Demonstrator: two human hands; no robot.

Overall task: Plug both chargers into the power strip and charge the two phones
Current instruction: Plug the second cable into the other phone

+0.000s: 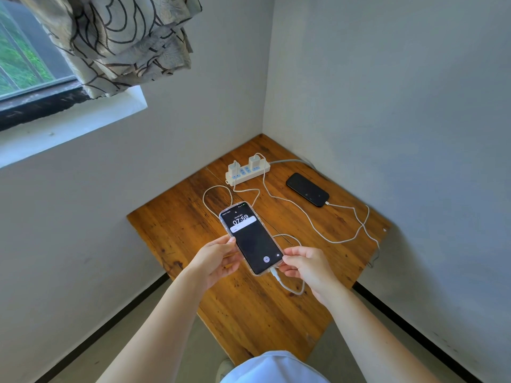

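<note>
A white power strip lies at the far side of the wooden table, with two white chargers plugged in: the left charger and the right charger. A black phone lies on the table at the right, a white cable plugged into its near end. I hold a second phone in a clear case above the table; its screen is lit. My left hand grips its left edge. My right hand pinches the phone's lower corner beside the cable plug in its port.
The table stands in a corner between two grey walls. A window with a patterned curtain is at the upper left. Cable loops lie across the table's middle and right, one hanging over the right edge.
</note>
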